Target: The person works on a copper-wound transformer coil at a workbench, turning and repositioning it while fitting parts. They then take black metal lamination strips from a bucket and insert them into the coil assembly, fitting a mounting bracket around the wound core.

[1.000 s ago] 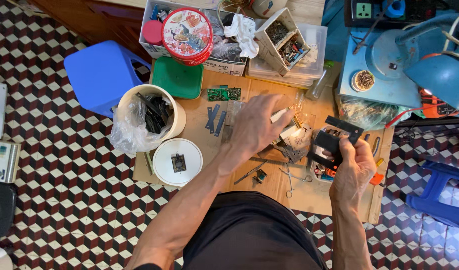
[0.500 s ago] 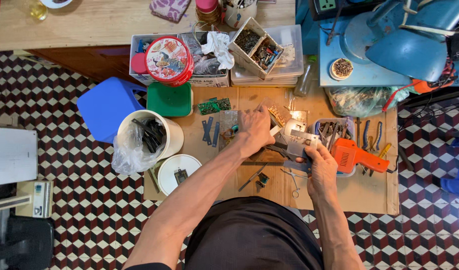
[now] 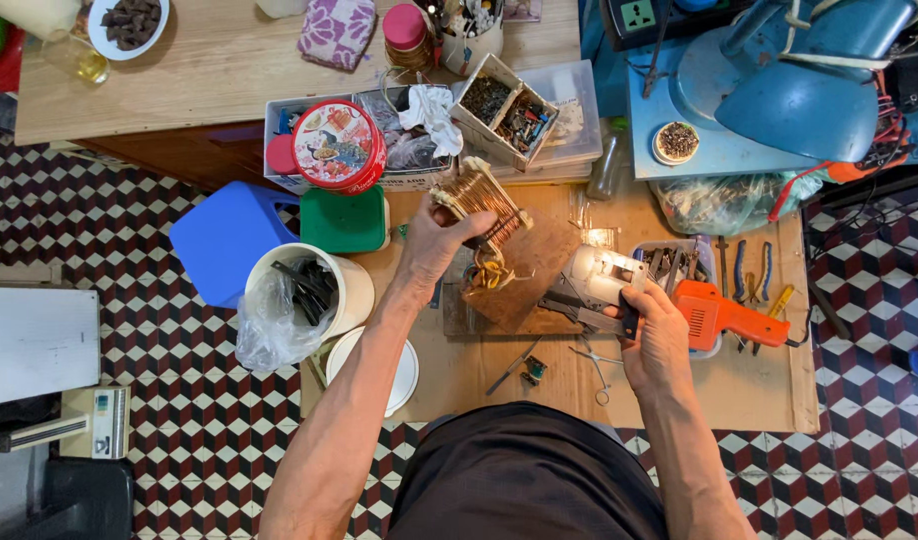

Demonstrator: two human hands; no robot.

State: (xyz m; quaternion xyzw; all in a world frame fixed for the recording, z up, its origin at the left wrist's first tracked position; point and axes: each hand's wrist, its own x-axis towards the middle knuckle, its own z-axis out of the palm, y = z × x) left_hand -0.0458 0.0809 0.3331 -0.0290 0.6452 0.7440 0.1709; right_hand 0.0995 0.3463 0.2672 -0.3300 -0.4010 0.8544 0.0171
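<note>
Where it lay flat among parts before, the left hand (image 3: 434, 245) now lifts a copper coil (image 3: 479, 195), fingers wrapped round it; right hand (image 3: 657, 330) fingers clasp the soldering gun (image 3: 679, 300).

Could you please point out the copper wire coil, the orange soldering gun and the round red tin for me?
copper wire coil (image 3: 479, 195), head view, on the copper windings above the left hand's fingers.
orange soldering gun (image 3: 724, 312), head view, on its orange body.
round red tin (image 3: 336, 145), head view, on the middle of its lid.

the left hand (image 3: 434, 245) has lifted a copper wire coil (image 3: 479, 200) off the cardboard. the right hand (image 3: 659, 335) now grips a grey metal tool (image 3: 599, 280).
</note>
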